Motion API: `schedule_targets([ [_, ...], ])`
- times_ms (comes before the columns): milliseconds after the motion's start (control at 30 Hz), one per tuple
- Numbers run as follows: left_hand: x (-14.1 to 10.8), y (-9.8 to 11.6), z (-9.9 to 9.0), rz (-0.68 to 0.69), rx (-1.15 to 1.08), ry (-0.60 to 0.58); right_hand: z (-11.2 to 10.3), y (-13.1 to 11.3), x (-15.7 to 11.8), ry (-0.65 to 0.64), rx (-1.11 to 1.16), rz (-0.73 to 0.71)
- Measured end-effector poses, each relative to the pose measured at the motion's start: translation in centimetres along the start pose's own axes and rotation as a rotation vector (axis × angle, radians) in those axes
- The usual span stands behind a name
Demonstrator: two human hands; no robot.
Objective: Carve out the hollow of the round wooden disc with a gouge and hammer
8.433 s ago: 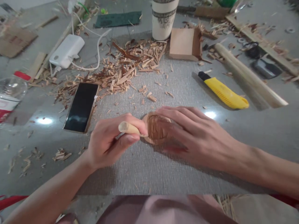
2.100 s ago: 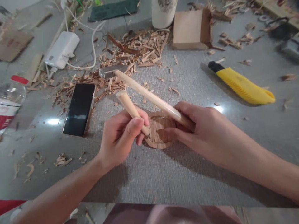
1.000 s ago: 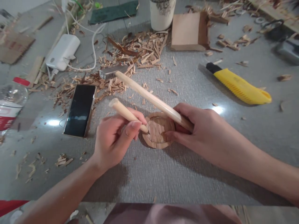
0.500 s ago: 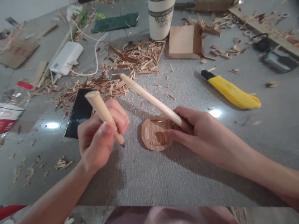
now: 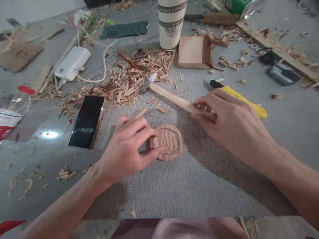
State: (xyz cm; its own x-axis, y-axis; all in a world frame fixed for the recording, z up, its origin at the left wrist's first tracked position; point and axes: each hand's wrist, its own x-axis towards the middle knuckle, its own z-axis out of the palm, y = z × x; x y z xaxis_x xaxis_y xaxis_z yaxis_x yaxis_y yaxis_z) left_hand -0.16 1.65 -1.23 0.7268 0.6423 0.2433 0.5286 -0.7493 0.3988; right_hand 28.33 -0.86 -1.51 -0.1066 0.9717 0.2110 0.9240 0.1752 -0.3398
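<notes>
A round carved wooden piece (image 5: 170,142), its middle cut with rough grooves inside a pencilled ring, lies flat on the grey table. My left hand (image 5: 132,142) is at its left edge, thumb and forefinger apart, their tips over the rim; whether they press on it I cannot tell. A short strip of pale wood (image 5: 141,113) shows just beyond those fingers. My right hand (image 5: 224,116) grips the end of the wooden handle of a small hammer (image 5: 171,97). The hammer's metal head points away to the left, at the edge of the wood chips.
Wood chips (image 5: 124,84) are heaped behind the work. A phone (image 5: 86,121) and a white power adapter (image 5: 72,63) lie left, near a bottle (image 5: 12,109). A paper cup (image 5: 171,31) and small cardboard box (image 5: 193,51) stand behind. A yellow utility knife (image 5: 245,99) lies partly behind my right hand.
My left hand has let go of the wooden-handled tool and moved right to the wooden piece. My right hand has left that piece and shifted right and back, still holding the hammer.
</notes>
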Motion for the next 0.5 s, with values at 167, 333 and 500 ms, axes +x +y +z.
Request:
schedule_targets([
  [167, 0.2, 1.1, 0.7, 0.045, -0.129, 0.066, -0.8, -2.5, -0.5, 0.139, 0.193, -0.338],
  [333, 0.4, 2.4, 0.3, 0.066, -0.051, 0.111, -1.0, -5.1, -1.8, -0.009, 0.492, -0.478],
  [500, 0.6, 3.5, 0.4, 0.193, 0.121, 0.132, -1.3, -6.2, -2.1, -0.057, 0.499, -0.333],
])
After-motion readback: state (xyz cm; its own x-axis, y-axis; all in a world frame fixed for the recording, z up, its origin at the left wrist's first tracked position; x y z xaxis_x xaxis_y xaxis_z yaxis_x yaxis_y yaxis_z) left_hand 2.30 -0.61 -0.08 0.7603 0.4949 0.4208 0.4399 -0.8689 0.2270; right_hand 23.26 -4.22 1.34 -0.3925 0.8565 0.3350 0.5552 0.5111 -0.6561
